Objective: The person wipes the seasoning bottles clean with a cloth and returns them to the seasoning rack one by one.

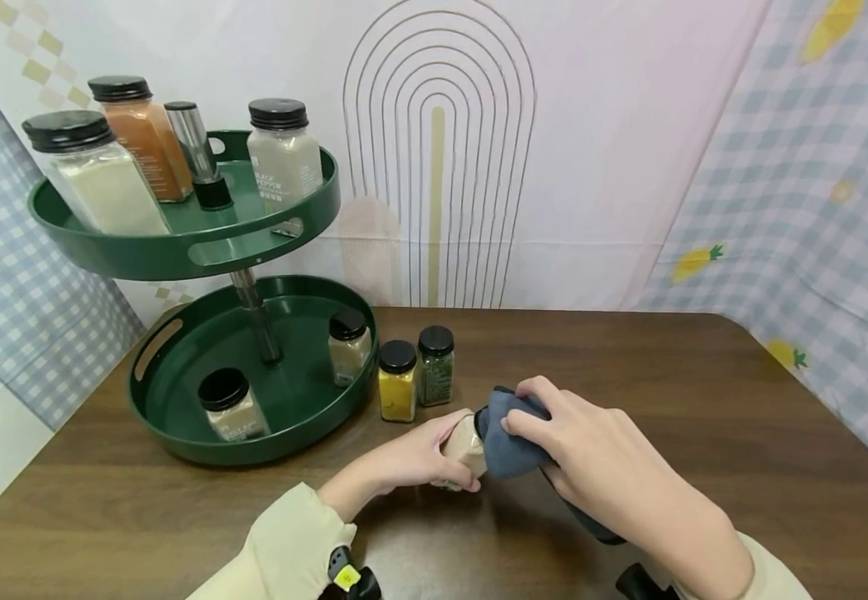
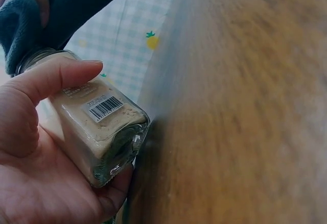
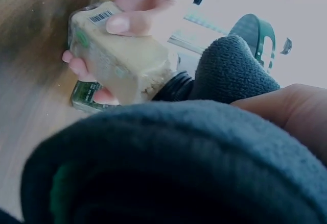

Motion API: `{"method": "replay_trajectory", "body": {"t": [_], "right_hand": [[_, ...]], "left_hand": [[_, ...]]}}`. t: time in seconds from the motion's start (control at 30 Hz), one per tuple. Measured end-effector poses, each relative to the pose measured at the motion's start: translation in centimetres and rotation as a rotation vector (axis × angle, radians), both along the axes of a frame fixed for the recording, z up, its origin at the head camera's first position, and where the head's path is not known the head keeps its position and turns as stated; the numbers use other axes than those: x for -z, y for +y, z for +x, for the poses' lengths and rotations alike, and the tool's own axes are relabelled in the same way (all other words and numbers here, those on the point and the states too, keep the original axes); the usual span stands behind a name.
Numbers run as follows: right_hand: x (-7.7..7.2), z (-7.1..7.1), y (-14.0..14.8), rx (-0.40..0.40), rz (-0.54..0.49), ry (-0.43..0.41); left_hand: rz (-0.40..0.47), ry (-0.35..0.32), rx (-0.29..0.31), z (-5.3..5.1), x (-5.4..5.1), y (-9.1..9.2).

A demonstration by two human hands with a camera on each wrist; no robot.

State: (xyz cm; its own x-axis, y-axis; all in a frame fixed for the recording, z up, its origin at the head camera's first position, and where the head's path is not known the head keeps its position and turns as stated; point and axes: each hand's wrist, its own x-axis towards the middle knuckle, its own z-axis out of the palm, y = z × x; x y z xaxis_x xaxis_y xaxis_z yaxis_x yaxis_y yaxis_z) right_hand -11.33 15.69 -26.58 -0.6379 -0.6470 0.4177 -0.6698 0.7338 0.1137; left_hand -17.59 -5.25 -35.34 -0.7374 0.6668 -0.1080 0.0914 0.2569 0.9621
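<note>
My left hand [image 1: 434,454] grips a square glass spice jar [image 1: 467,446] of pale beige powder, tilted sideways above the table. In the left wrist view the thumb lies across the jar [image 2: 97,117], near a barcode label, and its base faces the camera. A dark blue-grey cloth [image 1: 512,437] is bunched over the jar's black lid end, pinched there by my right hand [image 1: 584,442]. The right wrist view shows the cloth [image 3: 230,71] against the black lid [image 3: 175,87]; its loose part hangs in front and hides much of the right hand.
A green two-tier rack [image 1: 253,454] stands left, jars on both tiers. The upper tier [image 1: 141,254] also carries a silver cylinder [image 1: 197,150]. A yellow spice jar [image 1: 398,387] and a green herb jar [image 1: 436,371] stand on the wooden table [image 1: 629,375] beside the rack.
</note>
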Motion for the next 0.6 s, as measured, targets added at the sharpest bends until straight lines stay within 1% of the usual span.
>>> {"method": "replay_trajectory", "body": {"t": [0.17, 0.4, 0.5, 0.6], "right_hand": [[-0.2, -0.1, 0.4, 0.029, 0.027, -0.022], [0.0, -0.6, 1.1, 0.078, 0.064, -0.025], [0.1, -0.7, 1.2, 0.117, 0.082, -0.023], [0.1, -0.7, 1.3, 0.174, 0.115, -0.011]], "left_hand": [[-0.007, 0.01, -0.002, 0.0, 0.0, 0.0], [-0.002, 0.013, 0.003, -0.1, 0.0, 0.0], [0.005, 0.021, 0.004, -0.1, 0.1, 0.0], [0.013, 0.032, 0.006, -0.1, 0.2, 0.0]]}}
